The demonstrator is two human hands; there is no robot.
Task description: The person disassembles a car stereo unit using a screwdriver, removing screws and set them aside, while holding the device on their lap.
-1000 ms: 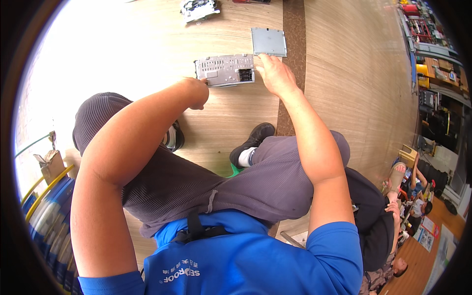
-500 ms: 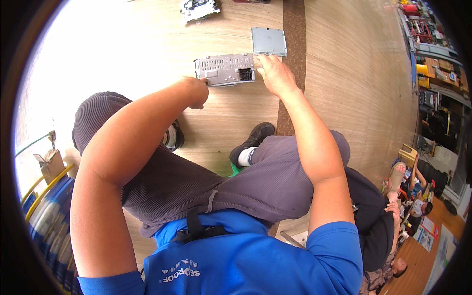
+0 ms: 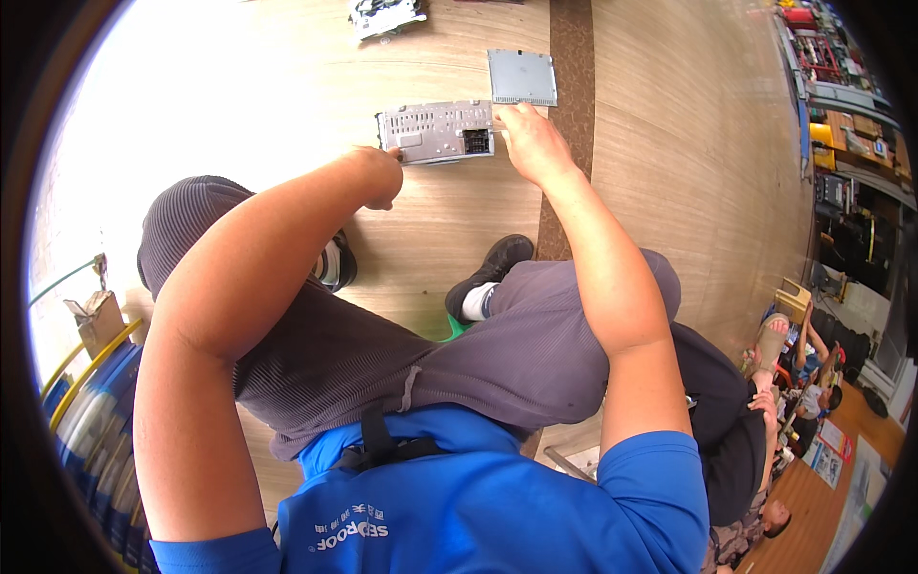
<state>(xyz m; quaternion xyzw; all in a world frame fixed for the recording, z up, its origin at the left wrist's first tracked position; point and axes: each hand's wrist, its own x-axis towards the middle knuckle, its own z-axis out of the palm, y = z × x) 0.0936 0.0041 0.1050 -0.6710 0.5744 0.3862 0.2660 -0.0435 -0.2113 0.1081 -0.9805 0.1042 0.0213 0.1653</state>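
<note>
Just below and left of the flat grey square metal plate (image 3: 521, 78) sits a silvery, perforated rectangular metal box (image 3: 430, 134), probably stiff, moderately heavy, best held by its ends. The left hand (image 3: 379, 176) is at the end farther from the plate, the right hand (image 3: 535, 142) at the nearer; I cannot tell whether their fingers grip.

The metal unit (image 3: 435, 134) is a silvery-grey, oblong box, turned so that one broad, punched face looks up at the person. Rows of small slots (image 3: 421, 122) run along the far part of that face, with a plain rectangular patch near the left end and a black multi-pin socket (image 3: 476, 142) at the right. It lies crosswise between the two hands, its right end angled slightly farther off, above the wood-patterned floor (image 3: 459, 206); I can't make out whether it touches down.
</note>
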